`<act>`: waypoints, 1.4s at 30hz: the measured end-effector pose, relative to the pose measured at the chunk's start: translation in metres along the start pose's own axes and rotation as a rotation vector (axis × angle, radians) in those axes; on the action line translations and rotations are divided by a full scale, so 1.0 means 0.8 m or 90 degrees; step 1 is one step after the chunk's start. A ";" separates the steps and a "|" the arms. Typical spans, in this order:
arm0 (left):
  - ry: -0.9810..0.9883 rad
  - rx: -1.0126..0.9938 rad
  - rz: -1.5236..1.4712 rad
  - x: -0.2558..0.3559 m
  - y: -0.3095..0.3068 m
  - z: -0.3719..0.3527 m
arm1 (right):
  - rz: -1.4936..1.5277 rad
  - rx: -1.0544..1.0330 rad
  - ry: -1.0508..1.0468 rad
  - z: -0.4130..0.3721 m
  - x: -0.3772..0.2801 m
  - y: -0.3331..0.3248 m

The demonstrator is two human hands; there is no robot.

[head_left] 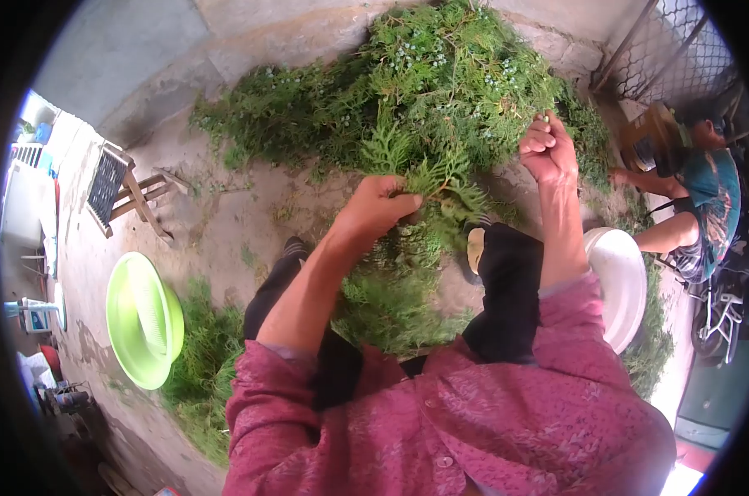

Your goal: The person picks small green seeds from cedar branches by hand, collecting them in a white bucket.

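My left hand (378,205) is closed around a leafy evergreen sprig (440,183), with flat, scale-like green fronds spreading from the fingers over my lap. Raised to the right, my right hand (550,150) has its fingertips pinched together. A tiny pale green bit shows at those fingertips, too small to name. Just beyond both hands lies a big heap of cut evergreen branches (465,74), dotted with small bluish-green cones. Between my legs, more loose greenery (399,306) covers the ground.
A lime green basin (122,331) stands at left beside trimmed greenery (205,364). A white basin (626,289) is by my right arm. At right, another person (705,198) sits near the heap. A small wooden stool (130,190) lies tipped near the wall (143,74).
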State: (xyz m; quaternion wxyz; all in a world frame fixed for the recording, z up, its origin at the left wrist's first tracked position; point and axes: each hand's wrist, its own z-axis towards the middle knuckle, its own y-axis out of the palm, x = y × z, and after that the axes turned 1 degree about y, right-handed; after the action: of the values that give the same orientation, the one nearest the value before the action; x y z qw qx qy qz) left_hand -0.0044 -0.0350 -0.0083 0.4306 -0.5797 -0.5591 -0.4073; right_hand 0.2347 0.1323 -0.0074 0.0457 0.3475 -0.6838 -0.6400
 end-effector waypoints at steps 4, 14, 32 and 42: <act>-0.079 -0.062 -0.048 -0.013 -0.009 -0.008 | -0.161 0.101 -0.001 -0.017 0.037 0.051; -0.037 -0.123 0.004 -0.006 -0.002 -0.007 | -0.809 -0.103 0.203 -0.031 0.101 0.059; -0.052 -0.129 0.104 -0.012 -0.008 -0.006 | -0.948 -0.265 0.260 -0.043 0.125 0.062; 0.018 -0.281 0.084 0.012 -0.016 -0.021 | -0.518 -0.153 0.459 -0.057 0.123 0.052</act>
State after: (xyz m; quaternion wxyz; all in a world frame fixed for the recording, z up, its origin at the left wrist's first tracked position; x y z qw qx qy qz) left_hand -0.0165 -0.0480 0.0061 0.3268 -0.6895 -0.4109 -0.4989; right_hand 0.1666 0.0390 0.0009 0.0654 0.7725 -0.3577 -0.5205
